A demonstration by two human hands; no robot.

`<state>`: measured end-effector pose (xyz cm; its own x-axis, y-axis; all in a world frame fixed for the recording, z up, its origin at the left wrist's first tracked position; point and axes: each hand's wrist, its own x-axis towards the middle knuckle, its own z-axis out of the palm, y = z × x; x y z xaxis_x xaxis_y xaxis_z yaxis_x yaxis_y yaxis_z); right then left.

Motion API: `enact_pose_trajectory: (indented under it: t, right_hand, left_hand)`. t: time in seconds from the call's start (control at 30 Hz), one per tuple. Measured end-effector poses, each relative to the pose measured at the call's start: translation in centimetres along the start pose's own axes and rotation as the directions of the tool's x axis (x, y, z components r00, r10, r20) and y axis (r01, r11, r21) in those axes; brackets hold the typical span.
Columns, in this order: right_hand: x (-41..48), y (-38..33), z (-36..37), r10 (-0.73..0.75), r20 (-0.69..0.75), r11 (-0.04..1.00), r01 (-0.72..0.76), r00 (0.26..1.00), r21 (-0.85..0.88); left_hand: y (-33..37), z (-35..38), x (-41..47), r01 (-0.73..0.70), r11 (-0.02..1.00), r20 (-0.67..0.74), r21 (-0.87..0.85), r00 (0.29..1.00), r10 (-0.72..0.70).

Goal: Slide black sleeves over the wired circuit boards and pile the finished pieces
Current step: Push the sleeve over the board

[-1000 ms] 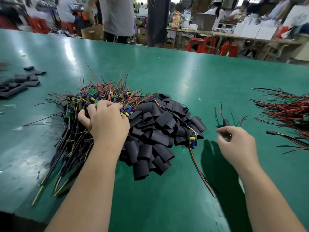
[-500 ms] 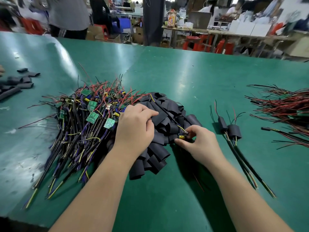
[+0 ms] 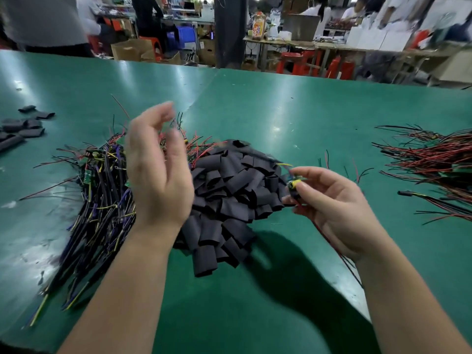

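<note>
- Green tabletop (image 3: 293, 111) carries everything.
- Heap of wired circuit boards (image 3: 102, 200) lies toward the left edge, its wires running toward the near edge.
- Heap of black sleeves (image 3: 229, 195) touches it, mid-table.
- Red-and-black wire bundle (image 3: 434, 159) lies at the right edge.
- Left hand (image 3: 158, 180) is raised over the heaps, blurred, fingers loosely curved and empty.
- Right hand (image 3: 337, 208), palm up, pinches one circuit board (image 3: 293, 183), which points at the sleeves, its wires trailing toward the near edge.

sleeves (image 3: 229, 195) black | table (image 3: 281, 111) green (glossy) | wires (image 3: 434, 159) red, black
</note>
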<state>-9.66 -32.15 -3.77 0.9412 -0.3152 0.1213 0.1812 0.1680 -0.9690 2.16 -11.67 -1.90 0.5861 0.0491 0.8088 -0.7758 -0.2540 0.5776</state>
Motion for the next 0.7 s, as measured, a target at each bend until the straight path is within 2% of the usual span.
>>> enact_pose_trajectory:
  t: [0.07,0.13,0.2,0.23,0.27,0.3,0.4,0.5,0.53,0.6,0.7]
  right_hand:
    - [-0.1,0.3,0.3,0.019,0.114,1.0,-0.02,0.993,0.008]
    - [-0.1,0.6,0.6,0.004,0.179,1.0,-0.001,0.984,-0.017]
    - [-0.1,0.7,0.7,-0.029,0.182,0.995,0.046,0.983,-0.086]
    - [-0.1,0.7,0.7,-0.055,0.167,0.99,0.076,0.984,-0.118]
    - [-0.1,0.6,0.7,-0.085,0.144,0.983,0.106,0.986,-0.15]
    - [0.0,0.6,0.7,-0.115,0.116,0.974,0.135,0.987,-0.185]
    - [0.1,0.5,0.9,-0.164,0.08,0.941,0.18,0.983,-0.285]
    - [-0.1,0.4,0.9,-0.087,0.122,0.88,0.134,0.989,-0.456]
    - [-0.2,0.4,0.7,-0.088,0.11,0.82,0.134,0.99,-0.556]
    - [-0.2,0.3,0.3,-0.198,0.076,0.631,0.186,0.977,-0.753]
    - [-0.1,0.1,0.3,-0.374,0.125,0.427,0.29,0.919,-0.856]
  left_hand:
    - [1.8,0.3,0.1,-0.233,0.965,0.271,0.124,0.943,0.193]
    - [3.1,1.4,-0.4,-0.333,0.928,0.552,0.169,0.812,0.191]
    - [3.5,2.5,-1.1,-0.339,0.928,0.765,0.157,0.636,0.103]
    - [3.2,2.8,-1.5,-0.288,0.949,0.824,0.125,0.563,0.062]
    - [2.9,3.0,-1.7,-0.213,0.973,0.854,0.09,0.52,0.035]
    - [2.5,3.0,-1.9,-0.162,0.984,0.856,0.069,0.517,0.025]
    - [1.8,2.9,-2.4,-0.103,0.995,0.781,-0.008,0.62,0.07]
    - [1.8,3.0,-2.5,-0.007,0.999,0.757,-0.051,0.652,0.043]
    - [1.6,2.9,-2.5,0.023,0.999,0.77,-0.038,0.638,0.014]
    - [1.2,2.7,-2.4,0.084,0.996,0.816,0.0,0.575,-0.049]
    - [0.7,2.5,-2.4,0.157,0.987,0.87,0.034,0.481,-0.107]
